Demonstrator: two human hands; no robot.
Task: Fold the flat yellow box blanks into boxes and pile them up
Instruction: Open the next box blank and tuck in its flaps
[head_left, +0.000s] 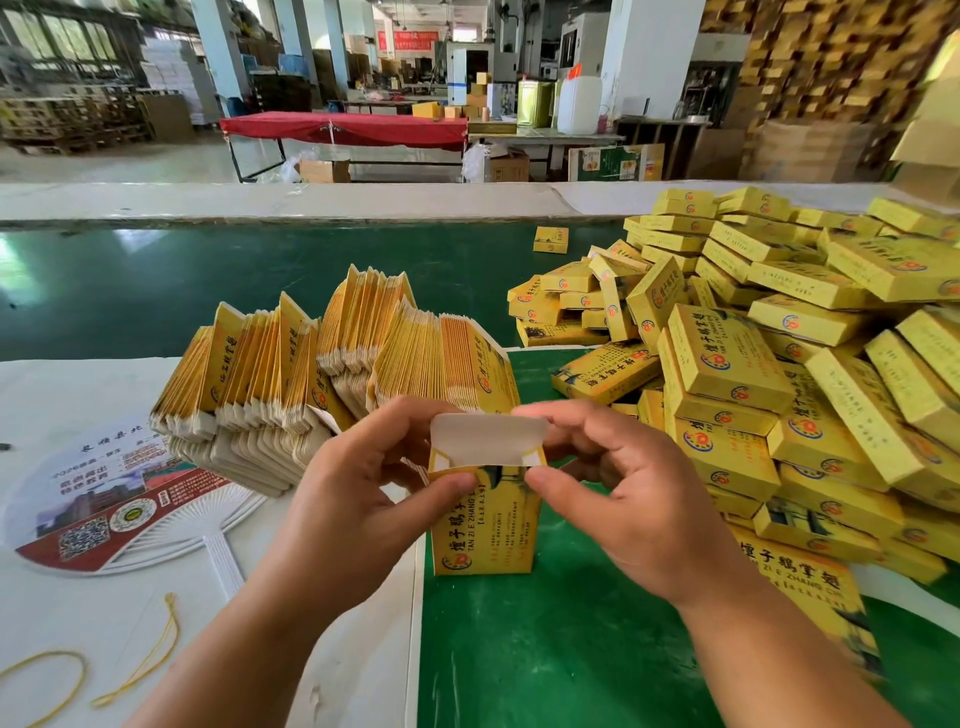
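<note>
My left hand (358, 499) and right hand (618, 499) pinch the top corners of an upright box (483, 525) over the green table (545, 649), its white flap (485, 439) raised, blanks (311, 374) behind, pile (779, 374) to the right.

Between your left hand (358, 499) and right hand (618, 499) a box (483, 519) stands upright on the table (545, 649), top flap raised. Behind your left hand lies the stack of flat blanks (322, 364), with a fan (104, 504) to its left (loose cords (135, 670) lie nearer you). To your right sits the pile of folded boxes (779, 374), one stray box (550, 240) behind it.
</note>
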